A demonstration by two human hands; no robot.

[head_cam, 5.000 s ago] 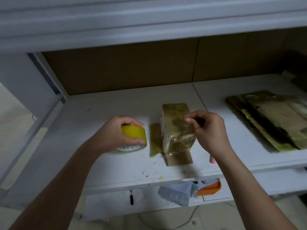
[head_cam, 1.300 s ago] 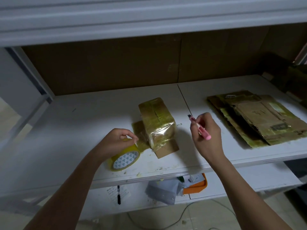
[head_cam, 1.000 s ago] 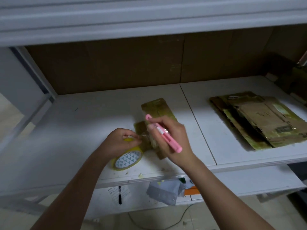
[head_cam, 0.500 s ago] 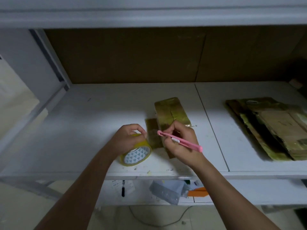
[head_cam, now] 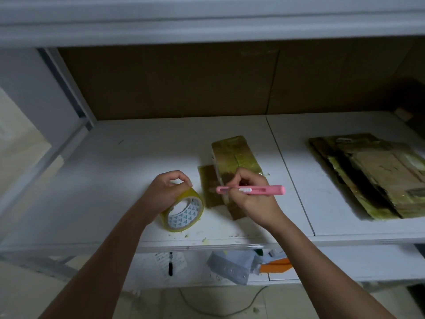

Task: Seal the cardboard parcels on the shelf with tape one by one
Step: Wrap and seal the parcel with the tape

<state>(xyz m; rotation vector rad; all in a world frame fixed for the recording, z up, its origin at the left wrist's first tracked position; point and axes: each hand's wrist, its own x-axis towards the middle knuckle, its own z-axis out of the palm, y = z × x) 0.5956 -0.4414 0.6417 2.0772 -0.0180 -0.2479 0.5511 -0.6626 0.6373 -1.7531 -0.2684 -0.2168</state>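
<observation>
A small cardboard parcel wrapped in yellowish tape lies in the middle of the white shelf, with loose flaps sticking out at its left and front. My left hand grips a yellow tape roll standing on edge just left of the parcel. My right hand holds a pink utility knife level over the parcel's near end, its tip pointing left at the stretch between roll and parcel. Any tape strip there is too faint to make out.
A stack of flattened, taped cardboard pieces lies at the right of the shelf. Brown board backs the shelf. On the lower shelf sit a grey plastic bag, an orange object and a paper slip with a black pen.
My right hand picked up the pink knife, swung it left across the parcel, and now holds it level by the tape roll. The left hand stayed on the roll.
</observation>
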